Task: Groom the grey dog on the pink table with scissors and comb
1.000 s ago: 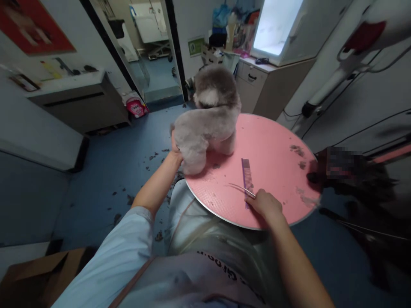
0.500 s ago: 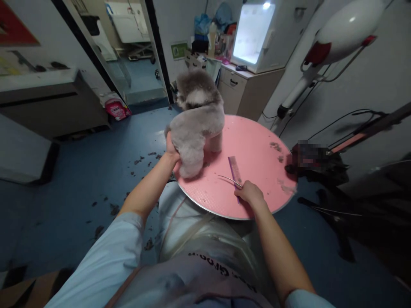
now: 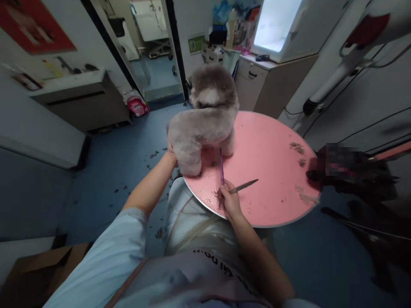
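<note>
A grey dog (image 3: 208, 122) with a close-clipped body and a fluffier head stands on the pink round grooming table (image 3: 263, 149), its head turned from me. My left hand (image 3: 172, 153) is closed on the dog's rump at its hind end, the fingers mostly hidden behind the fur. Low in front of the dog, my right hand (image 3: 230, 201) grips a purple-spined comb (image 3: 221, 169), its tip pointing toward the belly. Scissors (image 3: 244, 186) are in that same hand, with the blades sticking out to the right. Dark hair is caught at the comb's lower teeth.
Clipped hair (image 3: 297, 148) lies on the table's right side and over the blue floor (image 3: 109, 196). A dark shape with a pixelated patch (image 3: 342, 160) is at the right table edge. Behind stand a drawer cabinet (image 3: 252, 81) and a lit white box (image 3: 276, 25). A cardboard box (image 3: 41, 265) is lower left.
My right hand has moved left with the comb, which lay flat on the table and is now in its grip. The scissors' blades have swung from left to right. My view has shifted left.
</note>
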### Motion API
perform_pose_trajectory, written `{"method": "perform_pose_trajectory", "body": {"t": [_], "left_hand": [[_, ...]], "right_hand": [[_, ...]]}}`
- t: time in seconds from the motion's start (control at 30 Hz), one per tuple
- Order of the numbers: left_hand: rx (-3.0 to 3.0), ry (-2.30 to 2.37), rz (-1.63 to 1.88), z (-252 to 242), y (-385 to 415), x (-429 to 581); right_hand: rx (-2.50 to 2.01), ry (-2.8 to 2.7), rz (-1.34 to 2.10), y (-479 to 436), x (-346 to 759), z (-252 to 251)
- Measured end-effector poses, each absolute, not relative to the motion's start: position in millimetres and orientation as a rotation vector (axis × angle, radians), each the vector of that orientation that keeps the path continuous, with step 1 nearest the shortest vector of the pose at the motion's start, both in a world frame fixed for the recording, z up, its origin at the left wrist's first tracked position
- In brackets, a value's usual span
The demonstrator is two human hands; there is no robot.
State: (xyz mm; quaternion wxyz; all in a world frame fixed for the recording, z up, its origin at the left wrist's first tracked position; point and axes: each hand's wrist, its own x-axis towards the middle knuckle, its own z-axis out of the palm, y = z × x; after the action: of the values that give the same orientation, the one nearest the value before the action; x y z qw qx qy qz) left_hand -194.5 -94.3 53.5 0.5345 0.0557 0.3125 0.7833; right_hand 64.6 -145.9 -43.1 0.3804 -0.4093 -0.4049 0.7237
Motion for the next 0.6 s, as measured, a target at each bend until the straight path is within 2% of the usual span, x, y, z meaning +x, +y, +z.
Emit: {"method": "perform_pose_trajectory", "body": {"t": [0.1, 0.23, 0.4, 0.6], "left_hand": [[0.119, 0.809, 1.868, 57.0, -95.6, -191.7], [0.112, 0.891, 1.891, 61.6, -97.2, -188.4], [0.050, 0.964, 1.899, 60.1, -101.9, -189.8], [0.046, 0.991, 1.825, 55.6, -104.1, -195.2]], "right_hand": [[-0.940, -0.892, 2.116, -155.5, 29.2, -48.6], [-0.757, -0.736, 2.287, -165.3, 32.9, -47.9], [-0.762, -0.546, 2.232, -167.1, 44.8, -50.2], [-0.903, -0.657, 2.169, -181.3, 29.0, -54.4]]}}
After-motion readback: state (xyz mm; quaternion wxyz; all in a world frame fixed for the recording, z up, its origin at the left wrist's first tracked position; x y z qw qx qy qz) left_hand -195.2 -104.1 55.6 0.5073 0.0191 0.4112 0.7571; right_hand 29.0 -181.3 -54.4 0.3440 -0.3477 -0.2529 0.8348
